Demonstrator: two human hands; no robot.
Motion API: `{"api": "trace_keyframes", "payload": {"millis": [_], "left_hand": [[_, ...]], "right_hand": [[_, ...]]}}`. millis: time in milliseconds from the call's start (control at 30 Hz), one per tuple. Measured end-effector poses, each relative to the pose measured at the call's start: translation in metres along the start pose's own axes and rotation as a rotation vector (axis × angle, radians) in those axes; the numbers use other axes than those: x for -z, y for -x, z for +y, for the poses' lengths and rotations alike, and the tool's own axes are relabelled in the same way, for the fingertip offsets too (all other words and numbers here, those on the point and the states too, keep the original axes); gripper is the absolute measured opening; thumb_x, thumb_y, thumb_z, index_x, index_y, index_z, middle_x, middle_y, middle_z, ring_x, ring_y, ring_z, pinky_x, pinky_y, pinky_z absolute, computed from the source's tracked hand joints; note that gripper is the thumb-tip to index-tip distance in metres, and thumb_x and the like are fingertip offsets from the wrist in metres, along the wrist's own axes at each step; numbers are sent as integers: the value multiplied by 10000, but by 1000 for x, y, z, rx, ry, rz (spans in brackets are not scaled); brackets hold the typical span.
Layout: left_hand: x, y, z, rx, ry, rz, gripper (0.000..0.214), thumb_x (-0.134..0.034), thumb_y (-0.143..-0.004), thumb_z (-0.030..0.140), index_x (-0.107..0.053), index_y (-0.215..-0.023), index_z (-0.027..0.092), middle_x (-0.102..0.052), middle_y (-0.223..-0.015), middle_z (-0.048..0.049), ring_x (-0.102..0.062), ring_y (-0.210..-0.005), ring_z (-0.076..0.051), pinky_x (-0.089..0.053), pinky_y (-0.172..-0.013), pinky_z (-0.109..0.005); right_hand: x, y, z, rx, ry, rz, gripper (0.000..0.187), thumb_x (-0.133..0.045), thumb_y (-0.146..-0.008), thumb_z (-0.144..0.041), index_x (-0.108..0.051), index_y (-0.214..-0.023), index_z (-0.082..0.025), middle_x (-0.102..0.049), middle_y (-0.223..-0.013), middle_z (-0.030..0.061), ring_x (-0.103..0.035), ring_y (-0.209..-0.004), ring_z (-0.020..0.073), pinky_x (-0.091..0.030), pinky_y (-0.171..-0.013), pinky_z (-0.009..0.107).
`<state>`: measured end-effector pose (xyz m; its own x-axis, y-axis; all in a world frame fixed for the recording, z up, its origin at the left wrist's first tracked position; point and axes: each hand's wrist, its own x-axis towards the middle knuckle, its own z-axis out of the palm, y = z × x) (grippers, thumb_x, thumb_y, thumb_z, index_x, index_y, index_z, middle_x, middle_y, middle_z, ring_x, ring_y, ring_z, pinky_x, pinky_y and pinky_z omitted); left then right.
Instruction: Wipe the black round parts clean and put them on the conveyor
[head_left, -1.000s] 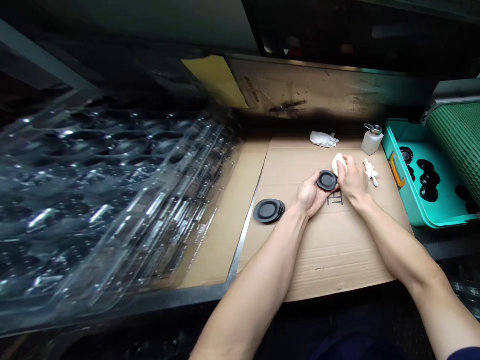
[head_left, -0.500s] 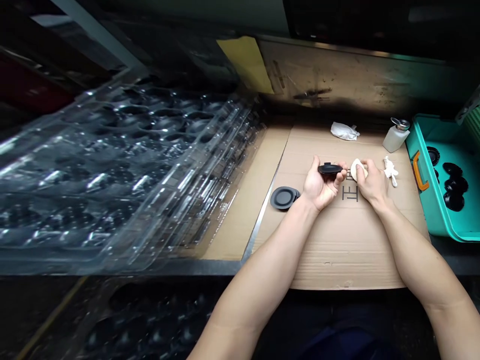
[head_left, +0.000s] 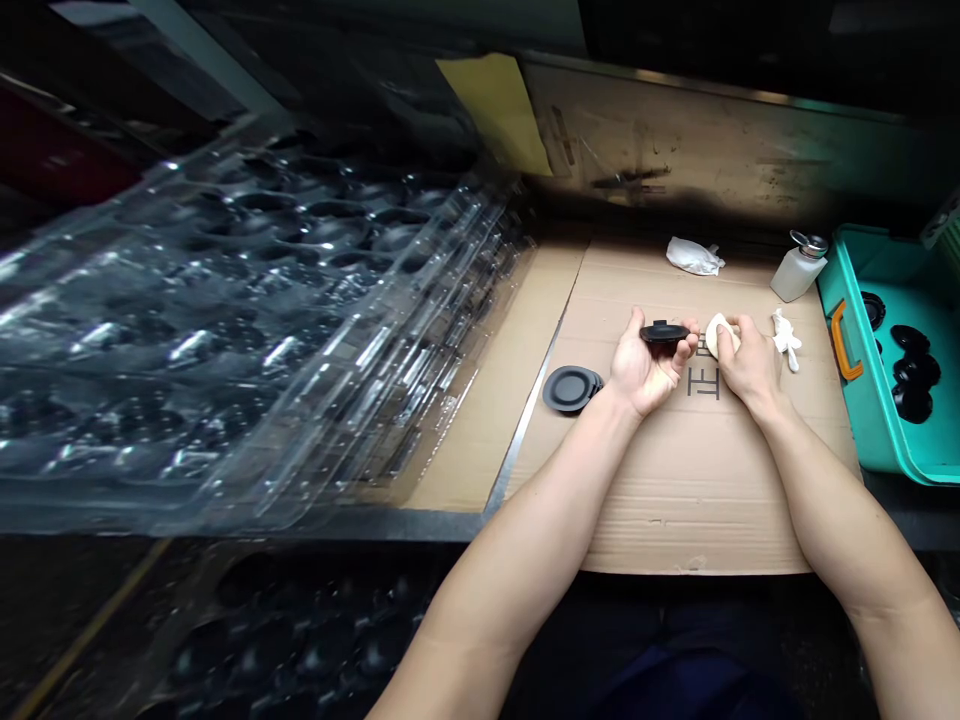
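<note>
My left hand (head_left: pixel 645 368) holds a round black rubber disc (head_left: pixel 664 333) flat between thumb and fingertips, palm up, above the cardboard sheet (head_left: pixel 675 470). My right hand (head_left: pixel 745 368) is closed around a small white cloth wad (head_left: pixel 715 335), which sits just right of the disc's edge. A short stack of the same black discs (head_left: pixel 570 388) lies on the cardboard to the left of my left hand.
Clear plastic blister trays (head_left: pixel 247 320) fill the left side of the bench. A teal bin (head_left: pixel 870 400) with more black discs (head_left: pixel 907 370) stands at the right. A white dispenser bottle (head_left: pixel 799 270), a crumpled white wipe (head_left: pixel 694 257) and a small white scrap (head_left: pixel 786 336) lie behind my hands.
The disc has been turned from facing me to lying flat, edge-on, in my left hand. The cloth has come off its face to beside its rim. The camera swung left.
</note>
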<state>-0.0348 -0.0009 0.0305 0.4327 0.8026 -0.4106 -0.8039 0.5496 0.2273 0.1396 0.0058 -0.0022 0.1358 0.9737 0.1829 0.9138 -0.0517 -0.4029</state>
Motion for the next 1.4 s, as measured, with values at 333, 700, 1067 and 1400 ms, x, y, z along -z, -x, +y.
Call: {"api": "trace_keyframes", "payload": {"millis": [333,700,1067,1400], "left_hand": [[4,1,-20,-627,-687,103,724,-876,-779,489,-639,-1398,198,-744,-1108,-94,-711,-1022,-197,-569,-857,-268],[-6,20,-35,-636,-557,174,735,-761,-900,423,-467,-1558,278,-675,-1382,-133,-654,-1217,-259,-544,-970,-310],[-9,25,-37,-622,-553,152,741,-763,-901,425,-472,-1564,266,-695,-1352,-131,-624,-1285,-273,-551,-959,-312],[7,-18,-23,-278,-313,144,486,-402,-1086,501,-674,-1214,119,-778,-1004,-143,-758,-846,-196,-581,-720,-268]], "right_hand": [[0,0,1,3,-14,-5,405,-423,-1039,-497,-645,-1287,-266,-783,-1130,98,-727,-994,335,-532,-859,416],[2,-1,2,0,-43,-30,437,-413,-1043,-531,-650,-1285,-255,-776,-1150,113,-712,-1024,323,-529,-860,413],[0,-1,3,13,-43,-18,430,-418,-1041,-523,-650,-1277,-249,-776,-1147,115,-715,-1032,329,-531,-871,427],[10,7,-13,48,-355,85,546,-310,-1061,-553,-484,-1402,-164,-752,-980,92,-704,-853,226,-528,-779,327]]}}
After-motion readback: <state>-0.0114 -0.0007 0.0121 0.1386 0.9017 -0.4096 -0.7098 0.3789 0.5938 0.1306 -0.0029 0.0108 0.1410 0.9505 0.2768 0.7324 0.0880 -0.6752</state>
